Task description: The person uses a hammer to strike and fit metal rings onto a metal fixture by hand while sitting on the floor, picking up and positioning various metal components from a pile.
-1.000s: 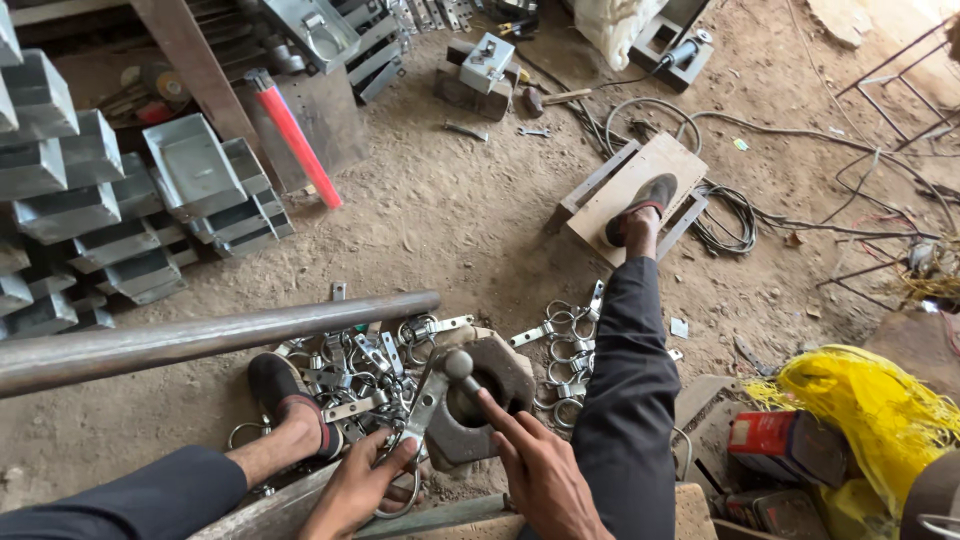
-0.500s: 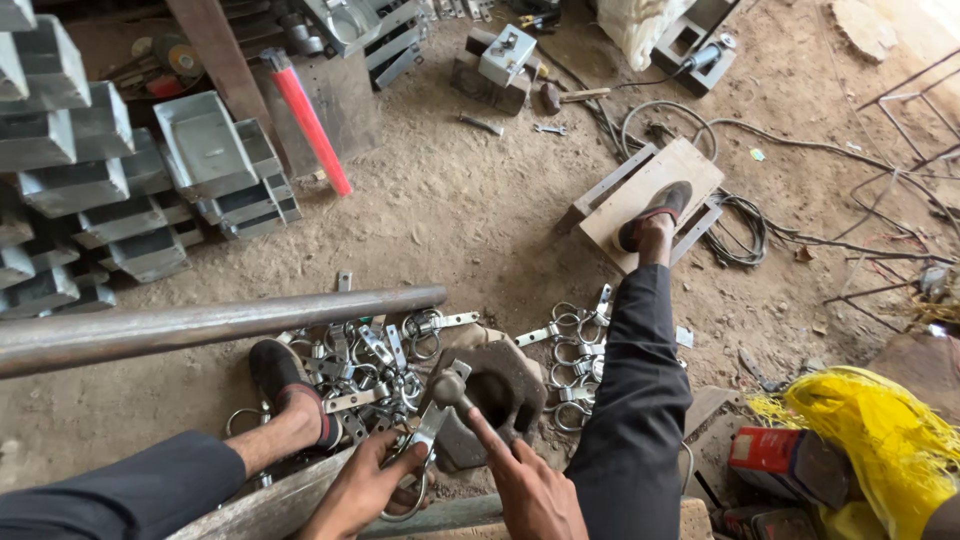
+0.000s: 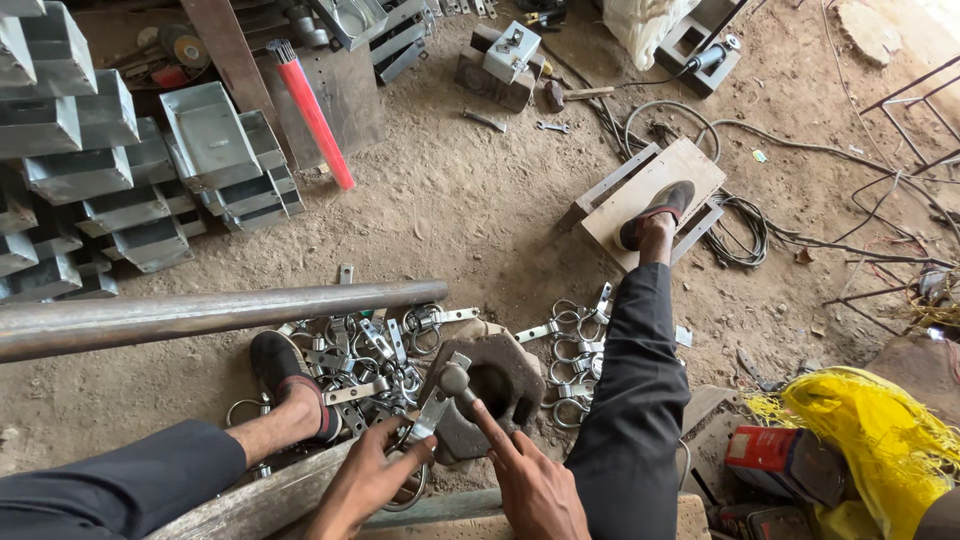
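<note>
- Single view only, from a camera worn on the person's head.
- It faces steeply down and forward over the seated person's legs to the dirt floor [image 3: 450, 210].
- Hands sit close at the bottom edge; stacked metal trays [image 3: 90, 170] lie farther off.

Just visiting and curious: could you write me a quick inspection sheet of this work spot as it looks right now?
Surface: bare dirt floor, dusty.
Job's things: metal clamp piece in the left hand; right hand fingertip on the dark iron block.
Clutter: heap of metal ring clamps, long steel pipe, stacked metal trays.
Grippers: both bare hands low over the block.
Cables: black cable coil beside the wooden board under the right foot.
Surroundings: red-handled tool, yellow sack.
</note>
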